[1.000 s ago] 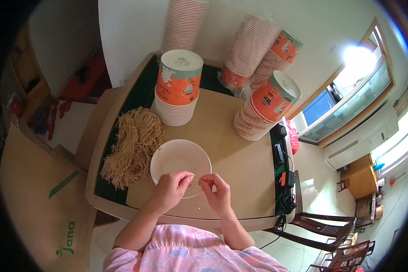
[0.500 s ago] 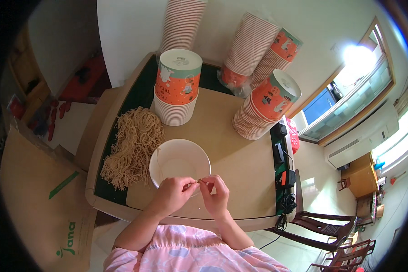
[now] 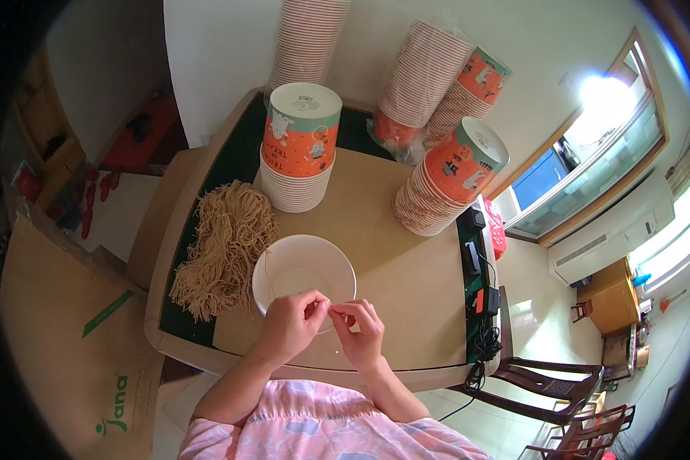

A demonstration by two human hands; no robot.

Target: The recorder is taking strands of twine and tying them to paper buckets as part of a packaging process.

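Pinched fingertips [image 3: 323, 306] over white bowl [image 3: 304, 268]

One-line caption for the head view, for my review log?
Both hands, left hand and right hand, pinch a thin string over a white paper bowl beside a pile of tan strings.

A tan-topped table [image 3: 406, 261] with dark green borders carried a white bowl [image 3: 304, 268]. Left of the bowl lay a heap of brown string [image 3: 226, 249]. Behind it stood a cup stack [image 3: 299, 149]; behind-right leaned another [image 3: 448, 180].
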